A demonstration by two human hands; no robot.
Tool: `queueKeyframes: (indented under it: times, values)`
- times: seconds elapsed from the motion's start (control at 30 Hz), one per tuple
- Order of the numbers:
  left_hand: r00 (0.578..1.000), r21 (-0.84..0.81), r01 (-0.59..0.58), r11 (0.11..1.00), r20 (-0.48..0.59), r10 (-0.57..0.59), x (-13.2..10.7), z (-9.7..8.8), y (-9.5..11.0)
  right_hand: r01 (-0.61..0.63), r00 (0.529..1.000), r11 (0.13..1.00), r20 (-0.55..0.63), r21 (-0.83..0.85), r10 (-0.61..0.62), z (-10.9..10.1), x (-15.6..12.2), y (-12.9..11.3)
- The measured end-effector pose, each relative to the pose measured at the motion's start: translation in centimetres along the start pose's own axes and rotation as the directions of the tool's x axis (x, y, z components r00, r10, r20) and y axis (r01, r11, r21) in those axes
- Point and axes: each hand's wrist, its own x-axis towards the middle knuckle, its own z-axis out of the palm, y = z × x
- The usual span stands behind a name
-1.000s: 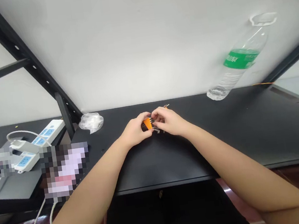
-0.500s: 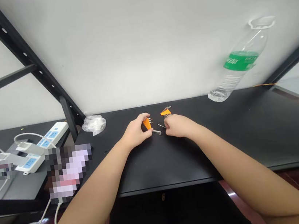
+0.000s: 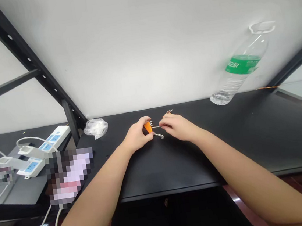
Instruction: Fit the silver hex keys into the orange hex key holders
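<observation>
Between thumb and fingers, my left hand (image 3: pixel 138 133) grips an orange hex key holder (image 3: pixel 148 127) just above the black table. Short metal ends stick out at its right side, and L-shaped hex keys (image 3: pixel 159 136) show below it. My right hand (image 3: pixel 176 125) pinches a thin hex key (image 3: pixel 155 127), whose far end reaches to the orange holder; whether it sits in a hole I cannot tell. Behind the right hand lies a second orange holder with hex keys (image 3: pixel 169 112), mostly hidden by the fingers.
A crumpled clear plastic bag (image 3: pixel 96 128) lies at the back left. At the right, a big water bottle (image 3: pixel 240 65) with a green label stands by the wall. Further left are a white power strip (image 3: pixel 46 145) with cables and a blurred-out object (image 3: pixel 72 177). A black metal frame (image 3: pixel 28 59) rises there.
My right hand has turned and moved slightly left, bringing the hex key level and up to the orange holder. The second holder is now more covered. The left hand stays nearly still.
</observation>
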Motion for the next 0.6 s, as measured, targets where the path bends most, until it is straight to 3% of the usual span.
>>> queueKeyframes:
  times: [0.6]
  values:
    - [0.997, 0.044, -0.029, 0.999, 0.077, 0.025, -0.14, -0.17, -0.28, 0.05, 0.998, 0.998, 0.031, -0.036, -0.049, -0.23, -0.49, -0.69]
